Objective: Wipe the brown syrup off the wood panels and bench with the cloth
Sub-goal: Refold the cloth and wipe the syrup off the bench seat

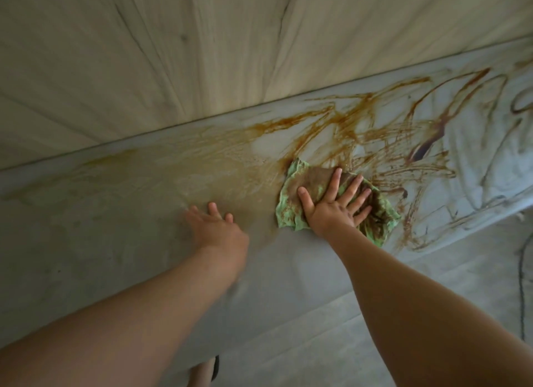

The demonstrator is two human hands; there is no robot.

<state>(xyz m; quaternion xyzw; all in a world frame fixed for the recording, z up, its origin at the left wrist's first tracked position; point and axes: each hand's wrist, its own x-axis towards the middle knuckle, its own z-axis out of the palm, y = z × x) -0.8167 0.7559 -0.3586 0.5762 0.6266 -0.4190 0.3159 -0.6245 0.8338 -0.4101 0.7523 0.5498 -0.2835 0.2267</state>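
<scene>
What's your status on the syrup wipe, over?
Right hand presses green cloth; left hand rests on bench. Thick syrup streaks right of cloth, unwiped. Nothing blocking.

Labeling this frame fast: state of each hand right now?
Left hand: open, fingers resting on the bench, holding nothing.
Right hand: open, fingers spread flat, pressing the cloth onto the bench.

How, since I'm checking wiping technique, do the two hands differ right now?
The right hand lies spread flat on the green cloth, while the left hand rests bare on the bench, holding nothing. The right hand sits by dark syrup streaks; the left hand sits on a paler smeared patch. Both are open, palms down.
</scene>
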